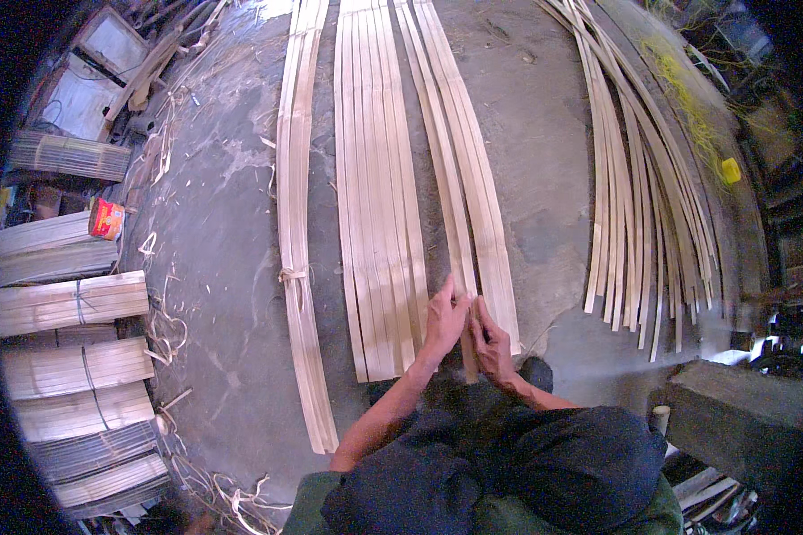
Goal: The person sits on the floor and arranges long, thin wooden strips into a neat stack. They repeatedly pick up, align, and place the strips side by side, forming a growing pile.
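A long, pale bamboo strip (451,209) runs away from me along the floor, and its near end shows between my wrists. My left hand (443,319) closes on it from the left, the index finger lying along its edge. From the other side my right hand (494,344) pinches the same strip near that end. Flat strips lie side by side in a wide row (379,214) left of my hands. Just right of them lies a narrower group of strips (484,205). Farther left is a bundle of strips (297,187) tied near its close end.
Loose strips (638,196) fan out on the floor at the right. Stacked, tied bundles of short slats (71,303) line the left, with a red tin (107,218) and curled shavings (165,330) nearby. A grey block (740,419) stands by my right knee; yellow twine (682,94) lies beyond.
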Available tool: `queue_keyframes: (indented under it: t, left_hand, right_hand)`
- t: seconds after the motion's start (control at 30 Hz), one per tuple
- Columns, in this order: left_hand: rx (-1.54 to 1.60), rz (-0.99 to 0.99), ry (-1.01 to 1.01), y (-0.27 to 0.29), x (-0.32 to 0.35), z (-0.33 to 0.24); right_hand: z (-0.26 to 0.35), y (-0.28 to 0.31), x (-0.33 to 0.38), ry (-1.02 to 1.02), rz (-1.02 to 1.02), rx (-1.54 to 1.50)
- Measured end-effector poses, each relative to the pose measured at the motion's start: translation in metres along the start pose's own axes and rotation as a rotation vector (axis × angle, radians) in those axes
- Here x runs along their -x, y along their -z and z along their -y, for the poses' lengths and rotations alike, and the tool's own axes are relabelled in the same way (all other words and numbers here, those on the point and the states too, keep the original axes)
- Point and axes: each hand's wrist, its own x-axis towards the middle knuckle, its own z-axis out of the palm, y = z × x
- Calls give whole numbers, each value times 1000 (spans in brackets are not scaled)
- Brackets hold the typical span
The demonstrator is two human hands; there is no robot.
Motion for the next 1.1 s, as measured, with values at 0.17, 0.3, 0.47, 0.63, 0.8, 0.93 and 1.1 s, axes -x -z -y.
queue_keyframes:
  t: [0.17,0.3,0.47,0.63,0.8,0.93,1.1]
  left_hand:
    - [78,-25,-54,-19,9,18]
    - [-17,-46,-62,-14,2,0]
    - [49,-67,-9,-12,0,10]
    - [-56,-120,-141,-25,-3,16]
    - [-194,-37,-121,-24,0,25]
    - [-381,34,-109,-22,-4,37]
    - [-562,137,28,-4,3,-1]
  right_hand:
    - [-20,10,13,-98,66,93]
    - [-16,15,2,-71,96,177]
    - [20,32,-9,-116,244,315]
    - [-11,41,-12,-124,304,488]
    - [14,38,-18,-72,355,817]
    - [-12,61,-26,140,99,707]
    - [-13,80,-40,140,-53,780]
